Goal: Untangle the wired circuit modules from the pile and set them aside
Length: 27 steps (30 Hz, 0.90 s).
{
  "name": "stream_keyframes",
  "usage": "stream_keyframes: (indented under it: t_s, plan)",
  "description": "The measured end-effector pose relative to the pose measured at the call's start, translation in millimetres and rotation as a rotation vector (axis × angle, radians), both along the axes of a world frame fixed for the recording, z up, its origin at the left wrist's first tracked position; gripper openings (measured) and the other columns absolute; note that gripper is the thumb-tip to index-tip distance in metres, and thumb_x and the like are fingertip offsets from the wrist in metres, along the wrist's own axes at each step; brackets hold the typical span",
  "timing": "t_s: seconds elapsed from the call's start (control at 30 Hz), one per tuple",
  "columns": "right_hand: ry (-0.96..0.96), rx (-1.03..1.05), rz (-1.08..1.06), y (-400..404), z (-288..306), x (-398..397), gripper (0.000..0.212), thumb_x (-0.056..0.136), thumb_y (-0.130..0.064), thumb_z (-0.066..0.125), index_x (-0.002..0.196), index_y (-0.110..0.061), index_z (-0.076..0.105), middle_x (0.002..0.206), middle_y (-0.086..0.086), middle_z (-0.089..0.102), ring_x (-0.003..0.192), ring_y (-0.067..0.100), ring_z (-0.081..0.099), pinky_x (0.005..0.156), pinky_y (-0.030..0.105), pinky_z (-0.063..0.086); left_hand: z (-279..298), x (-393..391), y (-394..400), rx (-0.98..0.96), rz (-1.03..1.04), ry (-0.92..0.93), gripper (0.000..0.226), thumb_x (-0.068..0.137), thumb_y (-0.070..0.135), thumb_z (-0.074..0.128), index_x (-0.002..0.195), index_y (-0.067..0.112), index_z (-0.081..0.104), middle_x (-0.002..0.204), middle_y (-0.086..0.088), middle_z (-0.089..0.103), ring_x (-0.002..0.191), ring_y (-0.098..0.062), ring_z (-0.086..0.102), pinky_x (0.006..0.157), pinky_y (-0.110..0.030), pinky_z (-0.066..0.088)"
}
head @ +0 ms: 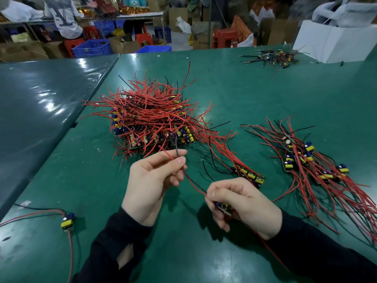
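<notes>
My left hand (152, 181) is raised palm toward me, thumb and forefinger pinching the red and black wires (188, 178) that run down to my right hand (242, 207). My right hand is curled around a small circuit module (223, 207), gripping it between thumb and fingers just above the counter (265, 94). Both wrists come out of black sleeves (114, 248). Beyond my left hand sits the tangled pile (151, 117) of red-wired modules, and a few of its wires touch my fingertips. To my right lies the sorted bundle (310, 160), spread flat, with a smaller bunch (247, 174) between it and the pile. One lone module (68, 220) rests near my left sleeve. The counter is covered in glossy green sheeting. Behind it stand blue crates (91, 48), red stools (224, 37) and cardboard boxes (124, 45).
</notes>
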State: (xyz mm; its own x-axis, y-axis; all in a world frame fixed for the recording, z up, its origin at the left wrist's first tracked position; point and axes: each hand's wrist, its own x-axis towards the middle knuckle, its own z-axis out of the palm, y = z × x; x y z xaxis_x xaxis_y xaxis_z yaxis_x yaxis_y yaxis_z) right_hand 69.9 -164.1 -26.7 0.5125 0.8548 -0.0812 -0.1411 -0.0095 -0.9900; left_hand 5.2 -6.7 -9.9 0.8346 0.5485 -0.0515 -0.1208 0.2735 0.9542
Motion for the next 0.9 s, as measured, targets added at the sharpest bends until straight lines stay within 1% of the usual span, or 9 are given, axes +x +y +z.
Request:
stream_keyframes:
  t_s: [0.2,0.27,0.33,0.37,0.47,0.6,0.7,0.77,0.9]
  plan:
    - [0.029,0.136,0.037,-1.3,3.6,-0.6,0.028,0.082,-0.029,0.059,0.056,-0.019,0.055,0.047,-0.001,0.044,0.039,0.014,0.047,0.041,0.02,0.037,8.7,-3.5,2.2,-0.386,-0.135,-0.025,0.016,0.065,0.015,0.065,0.074,0.012,0.077,0.065,0.001,0.063,0.047,-0.001,0.055,0.043,-0.007,0.045]
    - [0.094,0.18,0.084,-3.4,5.2,0.8,0.028,0.081,-0.028,0.057,0.056,-0.018,0.054,0.047,-0.001,0.043,0.039,0.013,0.046,0.042,0.022,0.036,11.0,-6.1,5.6,-0.47,-0.169,-0.059,0.014,0.061,0.02,0.073,0.072,0.012,0.077,0.066,0.001,0.064,0.048,-0.001,0.055,0.044,-0.007,0.045]
    - [0.176,0.213,0.131,-5.4,6.3,2.7,0.028,0.081,-0.026,0.057,0.056,-0.016,0.053,0.046,-0.001,0.042,0.039,0.013,0.045,0.043,0.021,0.036,12.6,-8.4,6.4,-0.518,-0.207,-0.106,0.029,0.048,0.019,0.087,0.074,0.012,0.076,0.067,0.0,0.065,0.049,-0.001,0.056,0.044,-0.007,0.046]
    - [0.206,0.223,0.153,-6.2,6.5,3.3,0.028,0.081,-0.025,0.058,0.056,-0.015,0.053,0.046,-0.002,0.042,0.04,0.013,0.045,0.044,0.021,0.037,13.4,-9.0,5.7,-0.512,-0.207,-0.123,0.031,0.045,0.019,0.088,0.073,0.012,0.076,0.067,0.0,0.065,0.049,-0.001,0.057,0.044,-0.007,0.046]
    - [0.162,0.207,0.182,-6.9,7.5,3.3,0.026,0.081,-0.026,0.059,0.057,-0.019,0.055,0.046,-0.003,0.043,0.04,0.012,0.046,0.045,0.021,0.036,13.2,-7.7,1.7,-0.343,-0.106,-0.143,0.01,0.06,0.018,0.071,0.067,0.013,0.076,0.062,-0.001,0.066,0.046,-0.001,0.056,0.043,-0.007,0.045]
    - [-0.212,0.115,0.037,-5.4,6.5,-1.1,0.028,0.082,-0.029,0.059,0.054,-0.022,0.056,0.045,0.001,0.049,0.039,0.012,0.045,0.048,0.022,0.037,5.2,-4.5,-3.7,0.254,0.186,-0.176,0.014,0.074,-0.006,0.068,0.069,0.006,0.073,0.059,-0.005,0.066,0.044,-0.01,0.057,0.044,-0.017,0.047]
    - [-0.292,0.092,-0.019,-4.0,4.9,-4.0,0.03,0.084,-0.026,0.062,0.055,-0.023,0.056,0.045,0.004,0.05,0.041,0.016,0.045,0.048,0.027,0.036,-1.6,-4.5,-7.9,0.561,0.327,-0.183,0.019,0.079,-0.01,0.067,0.075,0.009,0.071,0.061,-0.001,0.066,0.046,-0.012,0.06,0.045,-0.021,0.049]
    - [-0.305,0.073,-0.017,-4.7,5.1,-3.8,0.031,0.086,-0.02,0.061,0.055,-0.023,0.056,0.046,0.004,0.05,0.042,0.017,0.046,0.048,0.028,0.036,0.2,-5.1,-7.5,0.537,0.311,-0.19,0.019,0.078,-0.008,0.068,0.077,0.01,0.071,0.063,0.0,0.068,0.049,-0.012,0.061,0.045,-0.022,0.05]
    - [-0.265,0.089,0.023,-6.1,8.2,-3.8,0.028,0.084,-0.029,0.06,0.056,-0.023,0.057,0.046,0.003,0.051,0.041,0.014,0.048,0.05,0.028,0.037,11.0,-6.6,-2.8,0.148,0.135,-0.21,0.011,0.072,0.009,0.067,0.08,0.012,0.075,0.062,-0.006,0.068,0.05,-0.013,0.062,0.045,-0.016,0.047]
